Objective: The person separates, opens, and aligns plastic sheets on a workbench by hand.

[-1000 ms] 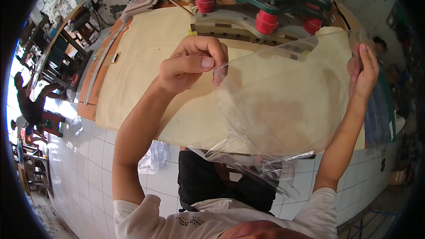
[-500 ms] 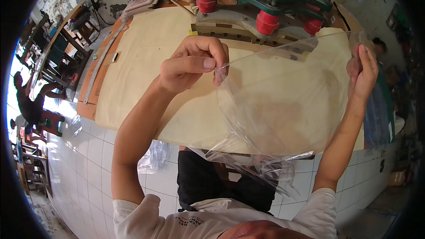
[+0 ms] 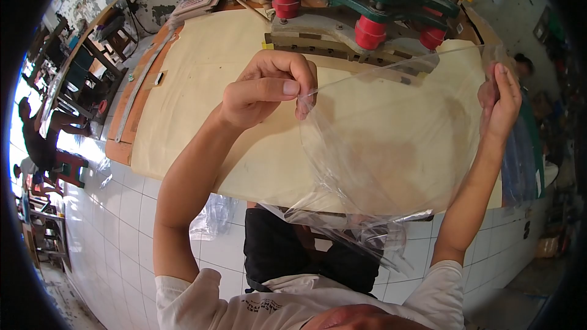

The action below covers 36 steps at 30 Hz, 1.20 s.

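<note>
A clear plastic sheet [image 3: 391, 140] is stretched between my two hands above the table. My left hand [image 3: 272, 88] pinches its left upper corner between thumb and forefinger. At the right, my right hand [image 3: 502, 98] grips the other upper corner, its fingers held together. The sheet's lower part hangs in folds over the table's front edge, above my lap. Beneath it lies a cream-coloured sheet [image 3: 183, 98] covering much of the tabletop.
A green machine [image 3: 342, 0] with red knobs stands at the back of the table. A metal ruler [image 3: 143, 85] lies along the left edge. More clear plastic [image 3: 211, 217] is near the floor. Another person [image 3: 43, 134] sits at far left.
Almost nothing differs. Both hands keep their hold on the plastic sheet, and its hanging folds have shifted slightly.
</note>
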Motion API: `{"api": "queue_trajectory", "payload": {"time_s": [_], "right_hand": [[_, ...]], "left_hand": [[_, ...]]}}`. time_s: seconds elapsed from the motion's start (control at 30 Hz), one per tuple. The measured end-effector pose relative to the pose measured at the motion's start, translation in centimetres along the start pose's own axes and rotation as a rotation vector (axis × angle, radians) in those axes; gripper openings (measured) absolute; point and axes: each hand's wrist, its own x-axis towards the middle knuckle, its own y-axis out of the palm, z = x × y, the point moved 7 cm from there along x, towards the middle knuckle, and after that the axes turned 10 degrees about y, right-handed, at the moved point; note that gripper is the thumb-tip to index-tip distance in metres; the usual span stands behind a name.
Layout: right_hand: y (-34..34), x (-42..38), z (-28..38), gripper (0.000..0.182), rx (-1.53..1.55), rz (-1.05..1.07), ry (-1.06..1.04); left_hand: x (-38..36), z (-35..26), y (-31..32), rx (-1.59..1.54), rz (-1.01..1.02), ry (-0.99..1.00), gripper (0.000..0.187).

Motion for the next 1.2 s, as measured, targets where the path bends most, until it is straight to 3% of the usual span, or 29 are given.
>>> {"api": "queue_trajectory", "payload": {"time_s": [0.33,0.5,0.93,1.0,1.2], "right_hand": [[0.0,-0.1,0.0,0.025,-0.017,-0.005,-0.008],[0.4,-0.3,0.2,0.025,-0.019,0.01,-0.004],[0.8,-0.3,-0.7,0.026,-0.095,-0.008,0.026],[1.2,-0.4,-0.7,0.027,-0.115,0.019,0.015],[1.8,-0.7,-1.2,0.028,-0.193,0.039,-0.002]], "left_hand": [[0.0,0.0,0.1,0.001,0.006,-0.001,0.018],[-0.1,0.2,-0.2,0.112,0.001,-0.011,0.04],[-0.5,1.4,-0.1,0.33,-0.007,-0.203,0.028],[-0.6,1.5,-0.3,0.41,-0.128,-0.3,0.034],[-0.4,1.7,0.0,0.773,-0.105,-0.257,0.033]]}}
